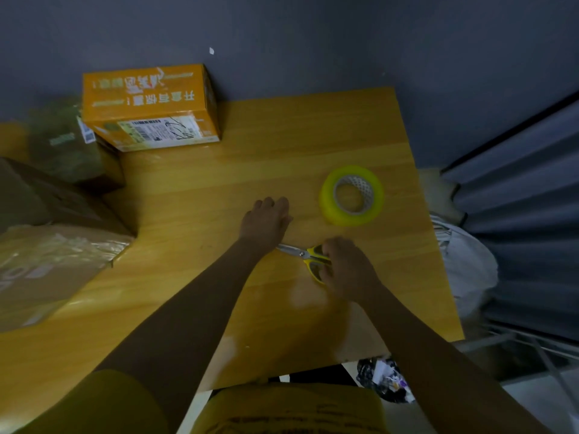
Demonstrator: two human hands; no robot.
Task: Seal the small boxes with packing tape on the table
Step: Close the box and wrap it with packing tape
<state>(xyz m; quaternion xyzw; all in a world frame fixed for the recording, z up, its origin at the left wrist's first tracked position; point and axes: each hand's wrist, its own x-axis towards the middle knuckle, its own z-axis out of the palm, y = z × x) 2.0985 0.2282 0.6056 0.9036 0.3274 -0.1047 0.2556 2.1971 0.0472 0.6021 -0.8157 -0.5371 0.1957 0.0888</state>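
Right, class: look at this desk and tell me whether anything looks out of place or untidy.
Nothing on the table is spilled or broken. The odd spot is the floor: crumpled litter lies below the near edge. The tape lies flat, and the right hand holds the scissors.

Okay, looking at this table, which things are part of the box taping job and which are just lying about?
For the job:
tape roll
scissors, handles gripped by the right hand
orange box
brown cartons at the left

Lying about:
white cloth bundle beside the table
crumpled litter on the floor
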